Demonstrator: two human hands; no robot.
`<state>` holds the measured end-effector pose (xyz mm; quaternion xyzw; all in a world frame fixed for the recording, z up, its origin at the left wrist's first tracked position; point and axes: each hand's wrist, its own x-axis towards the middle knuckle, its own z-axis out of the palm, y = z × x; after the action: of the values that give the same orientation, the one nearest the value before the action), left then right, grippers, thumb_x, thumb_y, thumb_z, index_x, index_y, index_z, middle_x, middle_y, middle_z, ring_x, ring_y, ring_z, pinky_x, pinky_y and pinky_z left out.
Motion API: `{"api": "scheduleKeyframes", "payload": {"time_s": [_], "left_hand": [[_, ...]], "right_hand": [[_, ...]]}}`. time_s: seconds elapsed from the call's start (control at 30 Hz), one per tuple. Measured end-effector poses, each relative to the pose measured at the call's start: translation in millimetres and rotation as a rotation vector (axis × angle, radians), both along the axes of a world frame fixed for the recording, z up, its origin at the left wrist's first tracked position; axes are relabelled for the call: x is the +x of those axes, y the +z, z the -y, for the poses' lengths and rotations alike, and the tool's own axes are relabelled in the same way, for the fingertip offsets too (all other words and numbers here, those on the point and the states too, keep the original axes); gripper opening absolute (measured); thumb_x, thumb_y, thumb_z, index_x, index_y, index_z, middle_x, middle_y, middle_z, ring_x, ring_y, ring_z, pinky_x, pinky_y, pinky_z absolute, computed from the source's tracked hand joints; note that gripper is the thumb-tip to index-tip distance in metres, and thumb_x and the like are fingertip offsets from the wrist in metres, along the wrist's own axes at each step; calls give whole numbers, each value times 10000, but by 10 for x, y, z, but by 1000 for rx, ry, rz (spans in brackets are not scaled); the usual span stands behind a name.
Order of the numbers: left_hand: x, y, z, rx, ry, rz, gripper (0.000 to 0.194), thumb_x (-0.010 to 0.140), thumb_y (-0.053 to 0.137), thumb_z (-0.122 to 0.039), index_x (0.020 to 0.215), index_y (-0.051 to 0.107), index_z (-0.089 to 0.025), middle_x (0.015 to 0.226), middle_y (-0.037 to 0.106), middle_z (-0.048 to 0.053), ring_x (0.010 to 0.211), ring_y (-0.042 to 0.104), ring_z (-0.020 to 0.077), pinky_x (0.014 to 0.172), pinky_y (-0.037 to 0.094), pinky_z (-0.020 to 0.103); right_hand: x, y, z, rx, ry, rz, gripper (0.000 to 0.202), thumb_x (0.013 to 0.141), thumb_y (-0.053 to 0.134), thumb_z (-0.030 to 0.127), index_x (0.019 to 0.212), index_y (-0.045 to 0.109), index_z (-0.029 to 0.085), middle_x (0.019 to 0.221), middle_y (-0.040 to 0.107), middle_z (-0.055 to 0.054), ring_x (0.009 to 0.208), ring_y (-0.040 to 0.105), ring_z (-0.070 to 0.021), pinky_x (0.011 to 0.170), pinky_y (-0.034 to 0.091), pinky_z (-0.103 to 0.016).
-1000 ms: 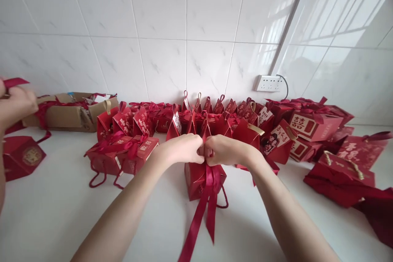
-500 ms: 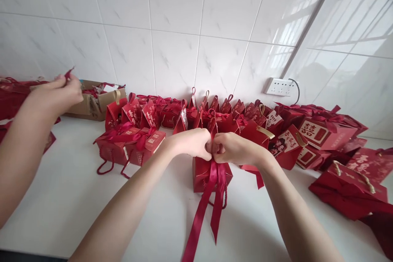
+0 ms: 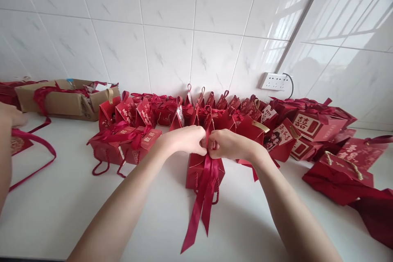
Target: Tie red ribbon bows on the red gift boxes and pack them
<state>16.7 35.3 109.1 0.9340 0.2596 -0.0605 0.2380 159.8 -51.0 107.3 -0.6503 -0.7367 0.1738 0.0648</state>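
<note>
A red gift box (image 3: 193, 174) stands on the white table in the middle, with rope handles low on its near side. Over its top, my left hand (image 3: 194, 140) and my right hand (image 3: 219, 143) almost touch, both with fingers pinched on a red ribbon (image 3: 199, 208). Two ribbon tails hang from under the fingers down the front of the box and onto the table. The fingers hide the part of the ribbon between them. Just left of the box sit two smaller red boxes (image 3: 125, 145) with bows.
Rows of red boxes (image 3: 147, 112) line the tiled wall, with more piled at right (image 3: 319, 127). A cardboard box (image 3: 61, 104) holds ribbons at back left. At the left edge, another person's hand (image 3: 15, 116) is near a loose ribbon. A socket (image 3: 274, 81) is on the wall.
The view has shifted slightly. The other person's hand has moved down and left, and a long ribbon now loops by it. My hands remain pinched at the box top.
</note>
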Motion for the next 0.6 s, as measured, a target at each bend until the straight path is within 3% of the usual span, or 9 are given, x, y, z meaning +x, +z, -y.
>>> {"api": "scheduleKeyframes", "payload": {"time_s": [0.13, 0.27, 0.4, 0.6], "left_hand": [[-9, 4, -3, 12, -18, 20, 86, 653, 534, -251, 612, 508, -180, 531, 414, -27, 428, 313, 87, 461, 144, 280], [-56, 35, -12, 27, -10, 22, 78, 659, 531, -248, 622, 531, -179, 549, 437, -24, 436, 305, 83, 461, 151, 280], [-106, 97, -12, 49, 18, 22, 88, 659, 525, -245, 667, 588, -184, 603, 491, -16, 471, 336, 90, 460, 195, 272], [-104, 95, -28, 60, 35, -15, 67, 652, 525, -256, 634, 537, -192, 587, 466, -24, 475, 318, 93, 467, 196, 276]], "right_hand": [[-21, 32, 37, 73, -3, 37, 70, 664, 514, 105, 692, 533, 167, 675, 504, 20, 486, 371, -61, 425, 195, -248], [-26, 63, 70, 125, 85, 47, 118, 662, 514, 64, 592, 488, 155, 740, 530, 3, 539, 406, -59, 470, 253, -239], [4, 91, 93, 125, 60, 59, 148, 689, 506, 74, 564, 494, 152, 731, 537, 4, 517, 404, -52, 459, 253, -230], [-56, 88, 81, 64, -37, -16, 99, 759, 538, 159, 781, 633, 175, 718, 578, -2, 542, 461, -83, 453, 265, -231]]}}
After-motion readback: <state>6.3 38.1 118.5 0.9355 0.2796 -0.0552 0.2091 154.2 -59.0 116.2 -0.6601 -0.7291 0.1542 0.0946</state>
